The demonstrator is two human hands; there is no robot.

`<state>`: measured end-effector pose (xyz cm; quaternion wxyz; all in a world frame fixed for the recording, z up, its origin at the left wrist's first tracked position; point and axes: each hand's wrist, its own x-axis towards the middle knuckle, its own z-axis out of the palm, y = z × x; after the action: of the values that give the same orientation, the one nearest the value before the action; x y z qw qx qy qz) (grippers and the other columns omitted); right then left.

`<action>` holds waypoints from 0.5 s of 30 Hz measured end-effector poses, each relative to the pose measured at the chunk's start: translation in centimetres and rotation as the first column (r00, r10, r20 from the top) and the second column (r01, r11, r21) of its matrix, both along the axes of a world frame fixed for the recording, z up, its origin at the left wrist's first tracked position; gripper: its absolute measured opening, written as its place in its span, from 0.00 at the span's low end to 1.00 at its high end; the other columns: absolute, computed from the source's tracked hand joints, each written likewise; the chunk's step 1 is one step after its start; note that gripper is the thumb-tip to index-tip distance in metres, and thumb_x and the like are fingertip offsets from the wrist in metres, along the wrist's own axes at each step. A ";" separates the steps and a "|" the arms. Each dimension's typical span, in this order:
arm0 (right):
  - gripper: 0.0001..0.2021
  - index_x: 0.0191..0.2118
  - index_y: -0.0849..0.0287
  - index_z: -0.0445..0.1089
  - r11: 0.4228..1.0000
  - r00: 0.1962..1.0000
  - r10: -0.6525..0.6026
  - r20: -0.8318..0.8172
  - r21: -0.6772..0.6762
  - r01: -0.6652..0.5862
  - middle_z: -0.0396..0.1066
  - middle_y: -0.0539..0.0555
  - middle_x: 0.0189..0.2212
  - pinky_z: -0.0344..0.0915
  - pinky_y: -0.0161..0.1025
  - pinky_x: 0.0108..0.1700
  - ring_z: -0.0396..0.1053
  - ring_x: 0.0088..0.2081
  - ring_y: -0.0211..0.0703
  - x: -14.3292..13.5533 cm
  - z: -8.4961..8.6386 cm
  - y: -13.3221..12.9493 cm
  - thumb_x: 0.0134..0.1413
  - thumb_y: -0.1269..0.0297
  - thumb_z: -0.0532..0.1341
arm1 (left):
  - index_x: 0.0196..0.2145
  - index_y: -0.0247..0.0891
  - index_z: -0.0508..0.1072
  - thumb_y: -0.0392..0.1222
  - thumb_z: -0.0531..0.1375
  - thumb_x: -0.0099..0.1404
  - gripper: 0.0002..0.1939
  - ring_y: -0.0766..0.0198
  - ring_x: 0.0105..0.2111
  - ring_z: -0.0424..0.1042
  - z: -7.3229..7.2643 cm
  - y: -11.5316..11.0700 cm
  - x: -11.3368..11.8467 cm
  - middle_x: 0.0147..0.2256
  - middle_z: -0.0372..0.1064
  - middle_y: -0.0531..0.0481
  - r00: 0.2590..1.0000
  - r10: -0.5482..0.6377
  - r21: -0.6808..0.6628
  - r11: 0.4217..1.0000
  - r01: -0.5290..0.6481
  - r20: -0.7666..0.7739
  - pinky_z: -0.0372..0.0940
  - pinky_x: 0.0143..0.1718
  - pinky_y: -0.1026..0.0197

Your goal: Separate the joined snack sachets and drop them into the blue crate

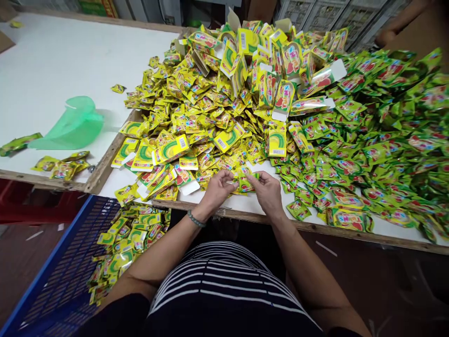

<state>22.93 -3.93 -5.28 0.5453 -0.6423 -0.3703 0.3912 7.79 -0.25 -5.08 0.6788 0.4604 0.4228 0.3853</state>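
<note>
Just above the table's front edge, my right hand is closed in a pinch on a small green candy packet. My left hand, with a beaded bracelet on its wrist, has its thumb and fingers pinched together at the packet's left side. Whatever lies between those left fingertips is too small to make out. Behind the hands spreads a heap of small yellow packets. Yellow-green cardboard boxes lie on it, some with flaps open. A heap of green packets covers the table to the right.
A blue plastic crate at lower left holds many filled yellow boxes or packets. A wooden strip divides the white table. Left of it lie a green plastic scoop and several loose packets. Another person's arm shows at upper right.
</note>
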 end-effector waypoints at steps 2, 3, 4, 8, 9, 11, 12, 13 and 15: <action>0.21 0.28 0.59 0.71 0.998 0.998 -0.063 0.016 0.008 0.062 0.66 0.47 0.20 0.62 0.36 0.27 0.60 0.23 0.36 -0.6 -0.2 -0.1 0.39 0.44 0.69 | 0.31 0.37 0.65 0.43 0.70 0.45 0.19 0.73 0.27 0.62 0.5 -0.6 0.2 0.27 0.63 0.57 0.997 0.030 -0.037 0.999 -0.028 0.073 0.56 0.30 0.69; 0.21 0.28 0.59 0.71 0.996 0.996 -0.083 0.030 0.018 0.083 0.66 0.46 0.21 0.61 0.36 0.27 0.60 0.23 0.35 -0.8 -0.3 -0.2 0.40 0.44 0.68 | 0.31 0.37 0.65 0.44 0.69 0.47 0.19 0.73 0.25 0.61 0.6 -0.9 0.3 0.26 0.63 0.58 0.994 0.039 -0.069 0.997 -0.032 0.104 0.55 0.29 0.69; 0.20 0.28 0.59 0.70 0.995 0.993 -0.099 0.063 0.028 0.097 0.65 0.46 0.20 0.61 0.35 0.27 0.59 0.23 0.35 -1.0 -0.5 -0.3 0.41 0.44 0.68 | 0.31 0.37 0.64 0.45 0.69 0.48 0.18 0.74 0.24 0.59 0.8 -1.0 0.4 0.24 0.62 0.59 0.991 0.046 -0.101 0.994 -0.033 0.126 0.54 0.27 0.69; 0.20 0.29 0.59 0.71 0.993 0.966 -0.117 0.232 0.050 0.108 0.62 0.46 0.20 0.58 0.35 0.27 0.55 0.23 0.35 -1.2 -1.0 -0.7 0.46 0.44 0.66 | 0.32 0.37 0.63 0.44 0.70 0.46 0.21 0.74 0.23 0.61 1.0 -1.1 0.6 0.23 0.64 0.59 0.983 0.105 -0.147 0.986 -0.082 0.153 0.55 0.27 0.69; 0.20 0.29 0.59 0.71 0.994 0.968 -0.108 0.228 0.048 0.099 0.63 0.46 0.21 0.59 0.35 0.28 0.56 0.24 0.35 -1.1 -1.0 -0.7 0.46 0.44 0.65 | 0.32 0.38 0.63 0.43 0.71 0.44 0.23 0.74 0.23 0.62 1.0 -1.0 0.7 0.23 0.64 0.60 0.981 0.118 -0.149 0.984 -0.095 0.155 0.56 0.28 0.69; 0.21 0.34 0.58 0.72 0.998 0.989 -0.064 0.135 0.022 0.062 0.67 0.47 0.24 0.61 0.35 0.29 0.60 0.25 0.36 -1.0 -0.9 -0.7 0.48 0.43 0.64 | 0.33 0.38 0.64 0.42 0.72 0.43 0.24 0.74 0.22 0.61 0.9 -0.8 0.8 0.21 0.62 0.61 0.980 0.125 -0.154 0.983 -0.101 0.157 0.56 0.28 0.69; 0.22 0.37 0.58 0.73 1.000 0.998 -0.023 0.058 -0.004 0.023 0.69 0.48 0.25 0.61 0.35 0.29 0.62 0.26 0.37 -0.8 -0.8 -0.7 0.48 0.42 0.63 | 0.33 0.38 0.64 0.41 0.72 0.43 0.23 0.75 0.21 0.60 0.9 -0.7 0.8 0.20 0.60 0.62 0.980 0.122 -0.154 0.983 -0.097 0.156 0.55 0.26 0.70; 0.23 0.40 0.57 0.73 0.999 0.999 0.029 -0.016 -0.033 -0.029 0.70 0.49 0.27 0.62 0.36 0.29 0.63 0.27 0.38 -0.7 -0.7 -0.8 0.48 0.42 0.63 | 0.34 0.38 0.64 0.41 0.71 0.44 0.23 0.75 0.20 0.59 0.9 -0.5 0.8 0.20 0.60 0.62 0.981 0.117 -0.150 0.984 -0.094 0.156 0.53 0.25 0.70; 0.23 0.41 0.57 0.73 0.986 0.985 0.144 -0.094 -0.069 -0.151 0.73 0.51 0.29 0.63 0.37 0.30 0.66 0.29 0.40 -0.4 -0.5 -0.9 0.47 0.43 0.64 | 0.35 0.37 0.65 0.40 0.70 0.46 0.21 0.75 0.19 0.57 0.9 -0.3 0.9 0.19 0.59 0.63 0.983 0.106 -0.128 0.988 -0.087 0.153 0.52 0.24 0.70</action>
<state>22.55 -4.83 -5.77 0.5058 -0.6155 -0.3770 0.4724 8.65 -0.54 -4.16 0.7175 0.3652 0.4116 0.4270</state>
